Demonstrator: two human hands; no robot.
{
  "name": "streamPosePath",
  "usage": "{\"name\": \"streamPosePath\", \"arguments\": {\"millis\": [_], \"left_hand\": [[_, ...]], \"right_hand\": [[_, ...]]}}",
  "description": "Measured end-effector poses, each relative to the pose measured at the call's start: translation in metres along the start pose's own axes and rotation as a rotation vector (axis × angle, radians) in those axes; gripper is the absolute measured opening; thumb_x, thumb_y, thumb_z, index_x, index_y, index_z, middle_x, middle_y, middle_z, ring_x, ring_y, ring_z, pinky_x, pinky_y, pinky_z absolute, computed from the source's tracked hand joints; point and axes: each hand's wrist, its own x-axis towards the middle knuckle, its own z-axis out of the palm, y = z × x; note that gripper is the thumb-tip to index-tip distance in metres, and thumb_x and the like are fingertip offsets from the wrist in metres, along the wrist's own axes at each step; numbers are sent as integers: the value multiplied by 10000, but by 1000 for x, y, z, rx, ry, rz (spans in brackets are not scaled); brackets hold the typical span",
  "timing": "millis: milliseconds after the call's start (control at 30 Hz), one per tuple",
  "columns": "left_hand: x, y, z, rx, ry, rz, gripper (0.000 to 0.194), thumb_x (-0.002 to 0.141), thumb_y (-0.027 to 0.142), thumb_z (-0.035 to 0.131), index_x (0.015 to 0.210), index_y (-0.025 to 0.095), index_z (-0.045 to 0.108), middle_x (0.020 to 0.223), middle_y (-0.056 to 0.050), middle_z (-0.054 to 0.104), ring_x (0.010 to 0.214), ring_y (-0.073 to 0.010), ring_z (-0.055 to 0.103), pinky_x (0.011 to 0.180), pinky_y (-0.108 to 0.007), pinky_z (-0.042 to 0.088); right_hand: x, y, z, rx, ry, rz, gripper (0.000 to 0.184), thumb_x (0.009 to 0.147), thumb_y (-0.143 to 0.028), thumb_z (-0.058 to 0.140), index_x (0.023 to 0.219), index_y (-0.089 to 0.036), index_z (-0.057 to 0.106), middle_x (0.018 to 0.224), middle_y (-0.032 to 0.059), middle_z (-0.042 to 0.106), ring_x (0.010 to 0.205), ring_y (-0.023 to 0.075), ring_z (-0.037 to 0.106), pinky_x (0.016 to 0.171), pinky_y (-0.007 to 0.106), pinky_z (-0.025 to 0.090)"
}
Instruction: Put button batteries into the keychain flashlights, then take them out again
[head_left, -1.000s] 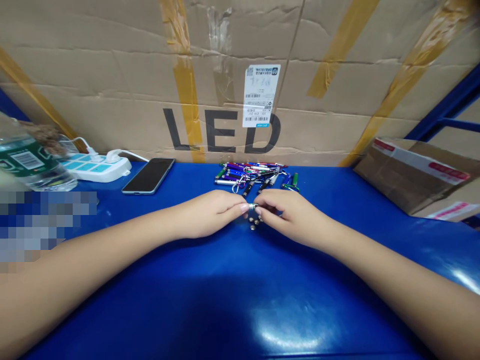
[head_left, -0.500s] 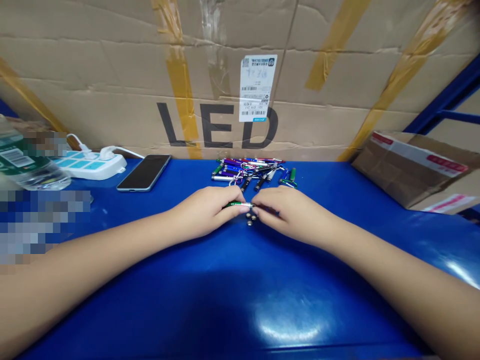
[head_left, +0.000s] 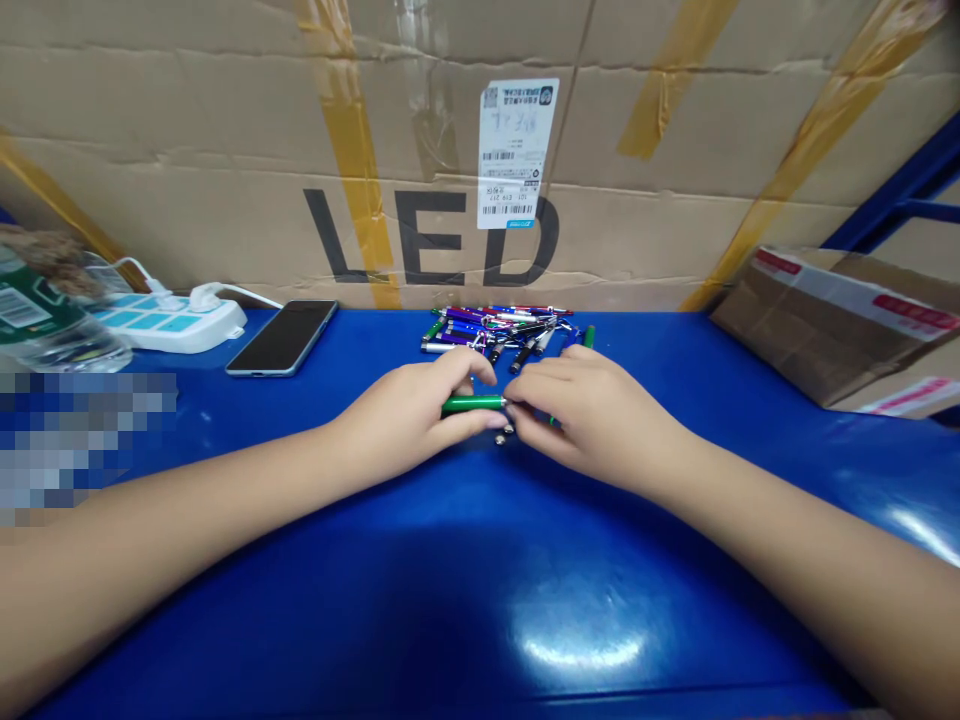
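My left hand [head_left: 409,405] holds a slim green metal tube [head_left: 474,403], which looks like a mini flashlight, lying level along the thumb with the index finger lifted. At the tube's silver right end, the fingertips of my right hand [head_left: 581,400] are pinched together. A bit of green shows under the right palm; what it belongs to is hidden. Just below the fingertips, small silver button cells [head_left: 500,439] lie on the blue table [head_left: 420,600]. Beyond both hands is a pile of mini flashlights [head_left: 480,325] in several colours, some with clips.
A large cardboard box [head_left: 247,120] marked LED stands across the back. At left are a phone [head_left: 283,338], a white power strip [head_left: 169,322] with plugs and a water bottle [head_left: 52,315]. An open carton [head_left: 832,330] sits at right.
Earlier the left fingers covered most of the tube; now its green body shows between them. The left index finger has lifted. The right hand stays at the tube's end. The view has tilted slightly.
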Motion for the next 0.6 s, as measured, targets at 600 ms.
{"name": "streamPosePath", "arguments": {"millis": [600], "left_hand": [[2,2,4,-124,-184,-37,258,980,334,371,1023,204,589,814,32,663,649,-93,590,672,-203,442]], "right_hand": [[0,4,1,-34,-114,-54,182,872,-224,502,744,-177,623,724,56,674,683,185,566,668,309,332]]}}
